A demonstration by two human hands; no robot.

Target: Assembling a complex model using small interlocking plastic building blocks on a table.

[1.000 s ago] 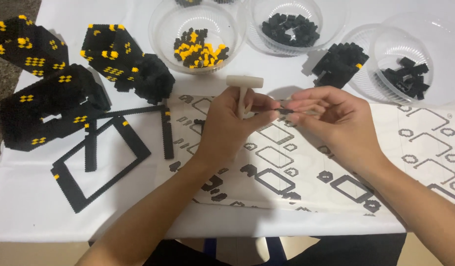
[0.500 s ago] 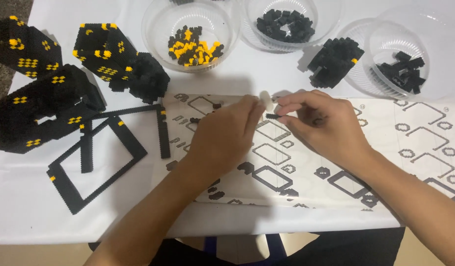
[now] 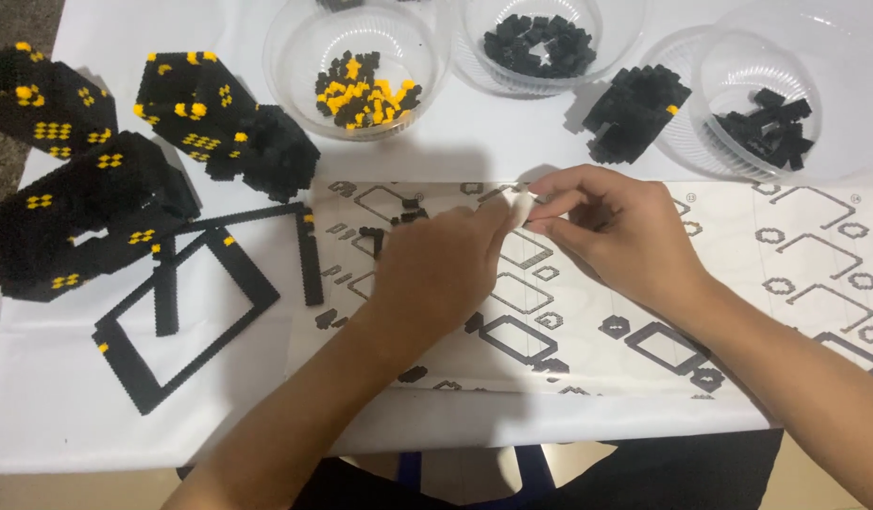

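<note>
My left hand [image 3: 436, 274] lies over the printed instruction sheet [image 3: 738, 283] and is closed on a small white tool [image 3: 522, 207]; only the tool's tip shows past my fingers. My right hand [image 3: 616, 231] meets it from the right, thumb and forefinger pinched at that tip. The small black piece they hold is hidden between the fingers. Both hands hover just above the sheet's upper middle.
Behind the hands stand three clear bowls: yellow and black pieces [image 3: 361, 90], black pieces [image 3: 535, 42], more black pieces [image 3: 767, 123]. A black block cluster [image 3: 635, 109] sits between two of them. Black-and-yellow built sections [image 3: 77, 208] and a flat black frame [image 3: 186, 302] lie left.
Both hands have moved slightly toward me and down onto the sheet. The white tool, earlier standing clear above my left fingers, is now mostly covered.
</note>
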